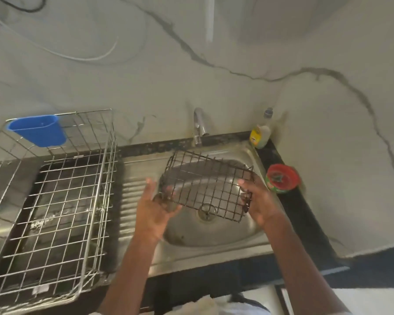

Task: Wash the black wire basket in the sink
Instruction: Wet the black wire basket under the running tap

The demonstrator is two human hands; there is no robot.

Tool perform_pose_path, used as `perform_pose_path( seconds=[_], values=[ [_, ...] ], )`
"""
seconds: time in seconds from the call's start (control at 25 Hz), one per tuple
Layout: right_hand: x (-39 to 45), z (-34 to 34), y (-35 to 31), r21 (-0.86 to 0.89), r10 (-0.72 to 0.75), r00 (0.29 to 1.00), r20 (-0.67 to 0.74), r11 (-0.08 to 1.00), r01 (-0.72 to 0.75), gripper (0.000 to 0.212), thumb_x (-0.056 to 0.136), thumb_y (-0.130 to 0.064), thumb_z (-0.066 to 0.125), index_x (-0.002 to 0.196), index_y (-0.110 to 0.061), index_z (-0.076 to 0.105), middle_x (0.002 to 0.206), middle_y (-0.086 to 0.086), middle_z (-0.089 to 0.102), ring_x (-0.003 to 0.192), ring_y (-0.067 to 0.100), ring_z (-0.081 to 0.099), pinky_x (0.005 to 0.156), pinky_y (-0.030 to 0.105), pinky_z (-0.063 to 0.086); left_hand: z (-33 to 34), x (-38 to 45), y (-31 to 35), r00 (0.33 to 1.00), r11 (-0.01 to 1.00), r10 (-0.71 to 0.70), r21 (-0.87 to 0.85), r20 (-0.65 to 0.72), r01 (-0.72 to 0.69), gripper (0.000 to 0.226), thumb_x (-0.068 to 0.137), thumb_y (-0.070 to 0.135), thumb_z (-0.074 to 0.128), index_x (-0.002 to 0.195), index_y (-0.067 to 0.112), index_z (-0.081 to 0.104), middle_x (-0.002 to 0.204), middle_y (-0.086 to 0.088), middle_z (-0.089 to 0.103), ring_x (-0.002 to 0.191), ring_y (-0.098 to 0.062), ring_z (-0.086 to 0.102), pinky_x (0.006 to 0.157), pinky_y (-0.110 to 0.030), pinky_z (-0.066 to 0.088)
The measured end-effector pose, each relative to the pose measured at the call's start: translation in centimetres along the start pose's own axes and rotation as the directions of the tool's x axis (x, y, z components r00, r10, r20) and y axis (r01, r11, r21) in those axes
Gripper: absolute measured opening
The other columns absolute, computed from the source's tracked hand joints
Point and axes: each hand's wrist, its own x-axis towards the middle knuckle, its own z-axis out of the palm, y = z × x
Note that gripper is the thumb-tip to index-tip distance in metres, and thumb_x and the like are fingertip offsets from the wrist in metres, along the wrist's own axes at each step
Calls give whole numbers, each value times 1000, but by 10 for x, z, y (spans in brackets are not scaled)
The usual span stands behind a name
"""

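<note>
Black wire basket point(205, 185) tilted above sink point(214, 233)

A home kitchen is showing here: a steel sink point(214, 233) with a ribbed drainboard point(132, 189) is sitting in a dark counter point(305, 214), a tap point(199, 126) is rising behind it, a dish rack point(55, 201) is standing alongside, and a soap bottle point(261, 135) is leaning against a marble-patterned wall point(237, 53).

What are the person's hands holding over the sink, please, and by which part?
Both hands hold the black wire basket above the sink: the left hand supports its left end, the right hand grips its right end.
</note>
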Motion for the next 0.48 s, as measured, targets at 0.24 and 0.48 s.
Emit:
perform_pose_path(
  seconds=[0.24, 0.48],
  values=[
    [35, -32, 32, -74, 267, 962, 61, 962, -262, 77, 58, -49, 94, 123, -21, 64, 109, 7, 68, 92, 23, 69, 75, 43, 56, -13, 32, -41, 986, 995, -69, 56, -150, 78, 94, 71, 55, 96, 140, 0, 65, 109, -15, 60, 89, -31, 62, 79, -49, 64],
    [62, -14, 13, -237, 85, 990, -112, 965, -110, 80, 75, -50, 80, 147, -38, 48, 146, -5, 56, 129, 24, 55, 99, 47, 47, 15, 71, -39, 974, 962, 184, 227, -132, -151, 7, 99, 5, 74, 101, 11, 77, 86, -2, 73, 81, -19, 64, 79, -41, 55]
  ],
)
